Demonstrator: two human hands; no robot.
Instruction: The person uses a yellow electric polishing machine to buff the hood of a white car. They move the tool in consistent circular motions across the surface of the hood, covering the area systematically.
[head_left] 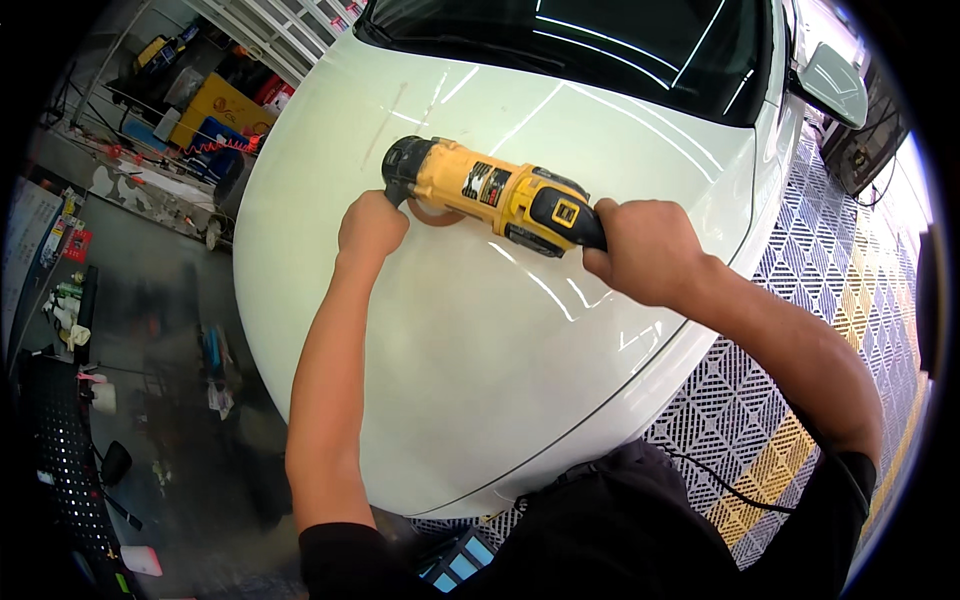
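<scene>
A yellow and black car polisher (480,190) lies across the white car hood (450,390), its head to the left. Beneath the head shows the edge of a brownish round pad (436,215), seemingly against the paint. My left hand (372,228) is closed round the black side handle by the head. At the other end, my right hand (648,250) wraps the black rear grip. Pale streaks and light reflections run over the hood. How much of the pad touches the surface is hidden under the tool.
The dark windshield (580,50) rises at the hood's far edge, with a side mirror (836,85) at right. A black cord (735,492) trails by my right side over the patterned floor tiles (700,430). Cluttered shelves and a yellow box (215,108) stand at left.
</scene>
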